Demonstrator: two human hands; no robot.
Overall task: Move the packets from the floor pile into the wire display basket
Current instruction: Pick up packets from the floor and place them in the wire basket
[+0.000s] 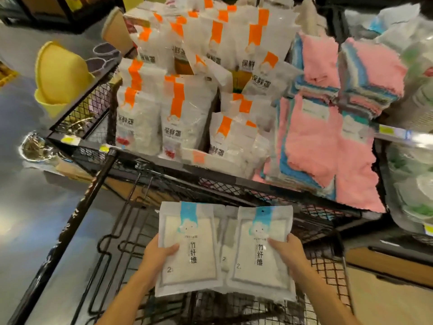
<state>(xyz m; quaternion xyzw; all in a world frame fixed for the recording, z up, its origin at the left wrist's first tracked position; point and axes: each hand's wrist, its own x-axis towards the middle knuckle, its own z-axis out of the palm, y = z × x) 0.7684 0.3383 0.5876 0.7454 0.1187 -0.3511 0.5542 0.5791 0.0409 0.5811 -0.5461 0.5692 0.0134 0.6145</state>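
Before a black wire display basket, the left hand and right hand each grip white blue-topped packets, apparently mid-carry; next, lowering them inside.

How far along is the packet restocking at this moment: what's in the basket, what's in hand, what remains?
Done: the black wire display basket holds only orange-striped white packets and pink cloths; no blue-striped ones show there. In hand: the left hand and right hand grip blue-striped white packets, held below the basket's front rim. Left: placing them; the floor pile is out of view.
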